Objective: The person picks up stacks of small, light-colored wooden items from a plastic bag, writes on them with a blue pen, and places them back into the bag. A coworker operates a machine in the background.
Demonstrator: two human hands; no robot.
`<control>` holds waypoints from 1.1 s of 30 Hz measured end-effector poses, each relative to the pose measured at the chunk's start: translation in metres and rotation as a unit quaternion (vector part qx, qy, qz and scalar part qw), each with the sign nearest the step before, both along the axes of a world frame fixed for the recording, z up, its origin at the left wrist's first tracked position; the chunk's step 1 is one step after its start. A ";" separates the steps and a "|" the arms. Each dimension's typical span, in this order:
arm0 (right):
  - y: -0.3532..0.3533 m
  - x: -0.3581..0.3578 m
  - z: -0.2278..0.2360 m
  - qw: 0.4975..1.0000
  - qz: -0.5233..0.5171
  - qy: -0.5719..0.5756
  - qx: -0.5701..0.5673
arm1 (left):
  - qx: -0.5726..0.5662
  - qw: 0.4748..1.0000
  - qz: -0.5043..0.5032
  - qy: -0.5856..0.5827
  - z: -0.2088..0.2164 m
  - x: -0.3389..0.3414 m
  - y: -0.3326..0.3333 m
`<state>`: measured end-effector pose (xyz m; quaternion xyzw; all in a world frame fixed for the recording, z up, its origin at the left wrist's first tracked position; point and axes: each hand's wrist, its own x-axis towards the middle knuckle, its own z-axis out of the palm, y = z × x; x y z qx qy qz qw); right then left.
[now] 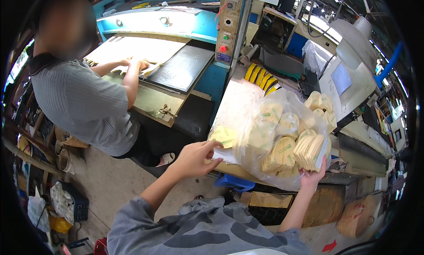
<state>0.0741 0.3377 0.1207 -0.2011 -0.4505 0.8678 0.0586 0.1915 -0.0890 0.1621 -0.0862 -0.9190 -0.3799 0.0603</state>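
Observation:
My right hand [312, 174] grips the lower end of a stack of cream insole-like pads [308, 150], fanned at the top, at the right side of a clear plastic bag [248, 144]. The bag bulges on the table and holds more rounded cream pads [281, 152] with green print. My left hand [196, 158] is at the table's near edge, left of the bag, thumb and forefinger apart with nothing between them. Just beyond its fingertips lies a yellowish pad [222, 136].
More pads [321, 104] stand behind the bag, with yellow-and-black curved pieces [261, 77] farther back. At left, a co-worker [88, 105] works at a blue press [145, 23]. A button post [227, 30] rises between. A blue stool [234, 183] is under the table.

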 end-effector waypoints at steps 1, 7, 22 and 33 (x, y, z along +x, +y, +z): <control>0.009 -0.001 -0.002 1.000 -0.007 -0.010 -0.005 | -0.032 0.999 -0.002 -0.008 -0.037 -0.025 0.003; 0.066 0.007 -0.041 0.999 0.000 -0.042 -0.028 | -0.300 0.940 0.036 -0.159 -0.173 -0.124 0.042; 0.147 0.012 -0.090 0.950 0.235 -0.124 0.164 | -0.357 0.923 -0.065 -0.124 -0.186 -0.171 0.032; 0.128 0.019 -0.095 0.961 0.134 -0.150 0.189 | -0.343 0.918 -0.099 -0.171 -0.162 -0.175 0.022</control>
